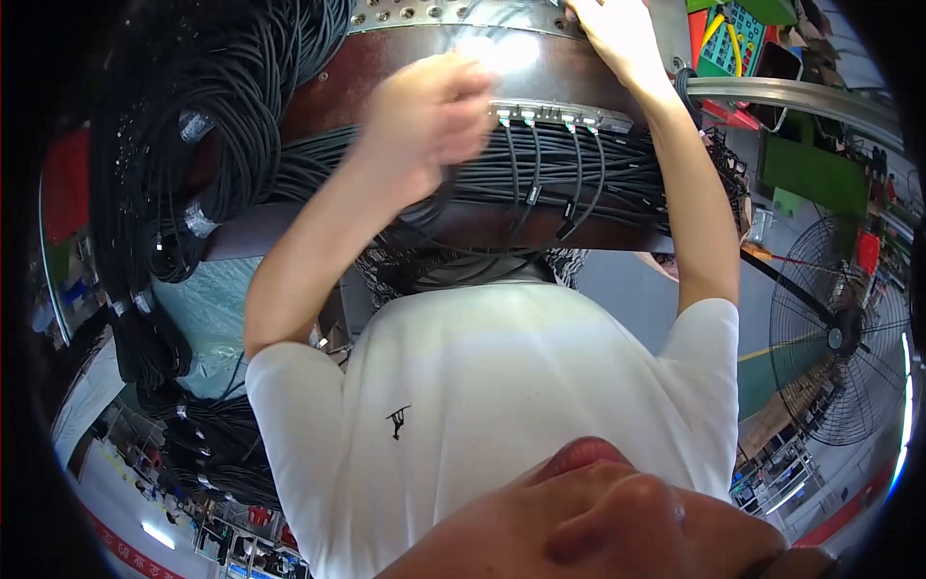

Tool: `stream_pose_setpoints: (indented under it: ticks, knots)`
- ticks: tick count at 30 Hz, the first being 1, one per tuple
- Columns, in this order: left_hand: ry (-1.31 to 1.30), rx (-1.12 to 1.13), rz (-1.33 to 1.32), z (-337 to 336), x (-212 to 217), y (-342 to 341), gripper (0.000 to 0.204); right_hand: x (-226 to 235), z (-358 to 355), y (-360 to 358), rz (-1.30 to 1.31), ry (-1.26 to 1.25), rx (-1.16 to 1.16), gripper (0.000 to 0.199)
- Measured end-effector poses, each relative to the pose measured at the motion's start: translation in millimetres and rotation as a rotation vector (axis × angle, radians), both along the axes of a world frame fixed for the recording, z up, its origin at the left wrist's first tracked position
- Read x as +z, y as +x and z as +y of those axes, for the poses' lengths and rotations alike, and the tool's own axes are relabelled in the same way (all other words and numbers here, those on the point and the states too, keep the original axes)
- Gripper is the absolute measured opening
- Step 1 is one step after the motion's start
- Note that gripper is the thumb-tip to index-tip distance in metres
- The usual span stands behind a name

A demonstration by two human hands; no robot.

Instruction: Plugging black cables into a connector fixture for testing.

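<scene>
My left hand (434, 121) is raised over the bench, smeared by motion, with its fingers curled into a closed grip. What it holds, if anything, is hidden; a black cable hangs just below its wrist. Beside it, a metal strip (617, 123) carries a row of plugged connectors (530, 120) with black cables (580, 169) running down from them. At the top edge, my right hand (617, 34) reaches to a perforated metal plate (410, 14); its fingertips are partly cut off by the picture's edge. Bright glare lies between the hands.
Thick coils of black cable (241, 116) hang at the left, above a greenish plastic-wrapped bundle (207, 318). More cables lie across the bench (333, 92). To the right are a metal rail (791, 92), a yellow-handled tool (714, 29) and a large wire-caged fan (839, 333).
</scene>
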State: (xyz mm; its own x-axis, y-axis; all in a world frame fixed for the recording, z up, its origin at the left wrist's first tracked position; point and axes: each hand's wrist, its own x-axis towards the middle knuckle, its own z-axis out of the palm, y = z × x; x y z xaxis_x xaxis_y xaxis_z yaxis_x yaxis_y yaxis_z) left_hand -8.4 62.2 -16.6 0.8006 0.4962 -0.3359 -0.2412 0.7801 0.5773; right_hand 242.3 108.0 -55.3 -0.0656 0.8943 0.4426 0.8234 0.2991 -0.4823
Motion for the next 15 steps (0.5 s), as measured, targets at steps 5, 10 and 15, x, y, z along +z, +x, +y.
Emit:
stream_pose_setpoints:
  ticks: [5, 10, 15]
  knots:
    - [0.412, 0.624, -0.113, 36.0, 54.9, -178.4, 0.031, 29.8, -44.8, 0.6, 0.093, -0.434, 0.004, 0.031]
    - [0.635, 0.521, 1.167, 51.1, 58.9, -244.6, 0.061, 22.5, -83.7, -10.2, -0.256, 0.103, 0.035, 0.023]
    - [0.778, 0.136, 0.973, -10.2, 24.5, -118.1, 0.045, 9.9, -130.0, -21.3, -0.338, -0.14, 0.058, 0.022]
